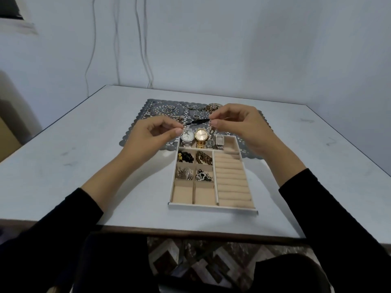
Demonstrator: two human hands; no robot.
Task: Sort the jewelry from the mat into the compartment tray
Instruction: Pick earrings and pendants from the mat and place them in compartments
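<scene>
A beige compartment tray [213, 206] lies on the table in front of a grey lace mat [146, 111]. Several watches [201, 135] fill its far row; dark beads [185, 156], brown beads [203, 157], silver pieces [184, 173] and a dark tangle [203, 176] fill small cells. Two near cells and the ring rolls [231, 178] hold nothing. My left hand [152, 136] and my right hand [241, 127] each pinch one end of a thin silver bracelet [209, 127] held above the watch row; its middle is hard to make out. Rings [170, 107] and a gold chain [211, 107] lie on the mat.
A black pen-like tool [195, 121] lies on the mat between my hands. The white table [84, 157] ends at a dark front edge, with a patterned floor below. Cables hang down the wall behind.
</scene>
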